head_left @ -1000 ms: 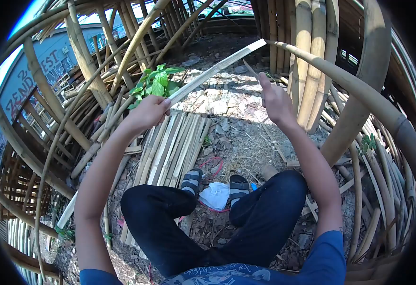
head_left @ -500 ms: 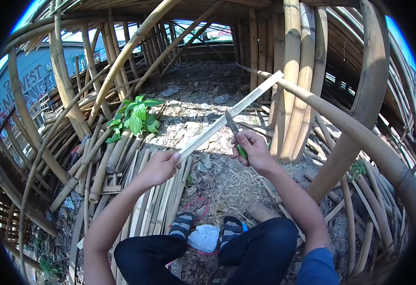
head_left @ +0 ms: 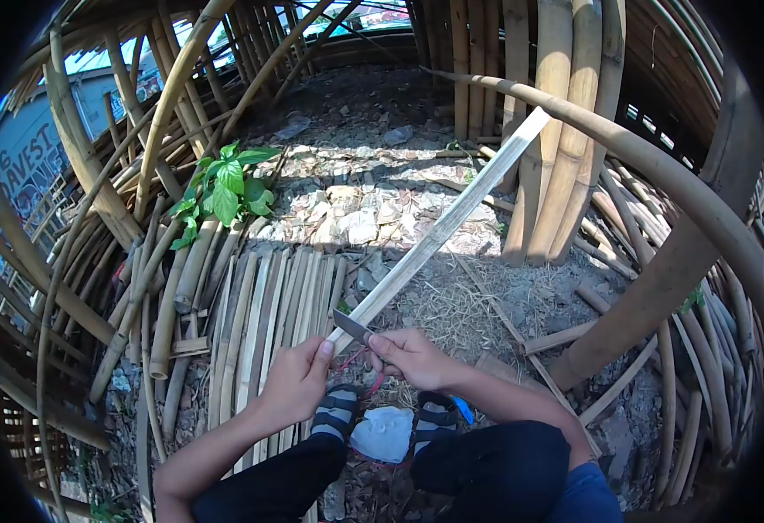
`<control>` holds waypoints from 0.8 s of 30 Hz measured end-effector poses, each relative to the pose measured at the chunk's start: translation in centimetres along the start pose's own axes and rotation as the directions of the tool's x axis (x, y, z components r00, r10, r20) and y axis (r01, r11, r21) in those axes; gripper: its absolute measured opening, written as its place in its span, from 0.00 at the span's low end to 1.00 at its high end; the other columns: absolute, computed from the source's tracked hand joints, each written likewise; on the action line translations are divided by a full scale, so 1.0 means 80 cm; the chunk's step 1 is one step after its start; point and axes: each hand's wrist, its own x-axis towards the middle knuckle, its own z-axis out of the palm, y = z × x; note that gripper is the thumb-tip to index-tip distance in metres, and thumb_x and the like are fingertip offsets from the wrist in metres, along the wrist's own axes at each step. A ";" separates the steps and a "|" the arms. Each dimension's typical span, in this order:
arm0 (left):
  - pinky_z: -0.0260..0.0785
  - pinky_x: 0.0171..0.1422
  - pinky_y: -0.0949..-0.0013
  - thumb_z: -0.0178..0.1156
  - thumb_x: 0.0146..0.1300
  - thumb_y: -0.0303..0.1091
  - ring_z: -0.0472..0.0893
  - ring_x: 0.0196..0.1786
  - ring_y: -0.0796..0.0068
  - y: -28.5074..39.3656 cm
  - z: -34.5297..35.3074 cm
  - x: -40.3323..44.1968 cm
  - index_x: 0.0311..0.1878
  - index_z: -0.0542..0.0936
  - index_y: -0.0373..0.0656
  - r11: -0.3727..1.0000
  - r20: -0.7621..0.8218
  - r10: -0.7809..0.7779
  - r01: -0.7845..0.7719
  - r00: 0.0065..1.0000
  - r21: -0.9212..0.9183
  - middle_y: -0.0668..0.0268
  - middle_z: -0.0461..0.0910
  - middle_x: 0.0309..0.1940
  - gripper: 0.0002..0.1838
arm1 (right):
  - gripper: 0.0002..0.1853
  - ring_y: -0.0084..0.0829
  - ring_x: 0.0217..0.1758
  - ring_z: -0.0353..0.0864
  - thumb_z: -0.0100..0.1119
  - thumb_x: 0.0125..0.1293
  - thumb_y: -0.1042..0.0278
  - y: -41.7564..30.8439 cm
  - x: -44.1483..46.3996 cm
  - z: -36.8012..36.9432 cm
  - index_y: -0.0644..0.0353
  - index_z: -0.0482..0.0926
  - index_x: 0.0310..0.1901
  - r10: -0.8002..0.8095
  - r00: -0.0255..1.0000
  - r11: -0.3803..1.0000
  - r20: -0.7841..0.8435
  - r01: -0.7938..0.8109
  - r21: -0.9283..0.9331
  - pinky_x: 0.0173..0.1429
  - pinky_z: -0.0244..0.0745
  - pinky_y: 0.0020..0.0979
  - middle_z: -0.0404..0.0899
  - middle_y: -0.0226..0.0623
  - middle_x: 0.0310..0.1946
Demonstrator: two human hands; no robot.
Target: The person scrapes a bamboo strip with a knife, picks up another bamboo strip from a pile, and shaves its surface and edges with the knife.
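Note:
My left hand (head_left: 299, 376) is closed around the near end of a long, flat bamboo strip (head_left: 452, 213), its thumb lying along the edge. The strip slants up to the right, and its far end overlaps the horizontal bamboo pole (head_left: 613, 132) in view. In my right hand (head_left: 408, 359) is a knife (head_left: 352, 328), gripped with the thumb near the base of the blade. The dark blade lies across the strip just beyond my left thumb. My fingers hide most of the knife's handle.
Split bamboo strips (head_left: 264, 305) lie in a row at left. A leafy plant (head_left: 225, 187) grows behind them. Upright bamboo posts (head_left: 565, 131) and a thick slanted post (head_left: 652, 296) stand at right. Shavings (head_left: 460, 301) cover the ground. A white bag (head_left: 382, 434) lies between my feet.
My right hand has brought the knife down and left along the strip, from near its middle to beside my left hand. My left hand and the strip's near end are lower in view.

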 end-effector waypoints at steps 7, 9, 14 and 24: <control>0.63 0.25 0.68 0.45 0.76 0.41 0.69 0.18 0.78 -0.004 0.007 -0.017 0.30 0.76 0.34 0.998 -0.024 -0.049 0.049 0.998 -0.028 0.67 0.69 0.13 0.22 | 0.27 0.16 0.24 0.62 0.43 0.78 0.49 0.013 0.001 0.015 0.59 0.73 0.24 0.117 0.993 0.989 0.030 -0.114 -0.093 0.31 0.61 0.23 0.66 0.22 0.19; 0.68 0.30 0.56 0.45 0.76 0.37 0.79 0.22 0.55 0.004 0.002 -0.018 0.32 0.76 0.32 0.992 0.006 -0.128 0.128 0.992 0.013 0.51 0.76 0.18 0.20 | 0.28 0.16 0.21 0.60 0.42 0.77 0.45 0.020 0.005 0.023 0.58 0.73 0.25 0.054 0.996 0.998 0.078 -0.055 0.004 0.27 0.57 0.22 0.64 0.22 0.17; 0.63 0.26 0.65 0.45 0.77 0.40 0.71 0.19 0.72 -0.013 0.003 -0.025 0.31 0.76 0.34 0.975 0.068 -0.179 0.186 0.982 -0.121 0.64 0.71 0.16 0.21 | 0.27 0.15 0.22 0.62 0.44 0.77 0.47 0.019 0.002 0.023 0.59 0.74 0.25 0.132 0.987 0.991 0.088 -0.132 -0.010 0.29 0.59 0.22 0.67 0.22 0.18; 0.59 0.25 0.72 0.43 0.77 0.46 0.66 0.20 0.82 -0.023 -0.011 -0.024 0.28 0.76 0.37 0.833 0.253 -0.349 0.422 0.902 -0.357 0.71 0.69 0.17 0.26 | 0.26 0.17 0.23 0.66 0.46 0.77 0.49 0.007 0.002 0.010 0.60 0.76 0.25 0.058 0.982 0.995 -0.180 -0.071 -0.070 0.29 0.62 0.24 0.69 0.24 0.18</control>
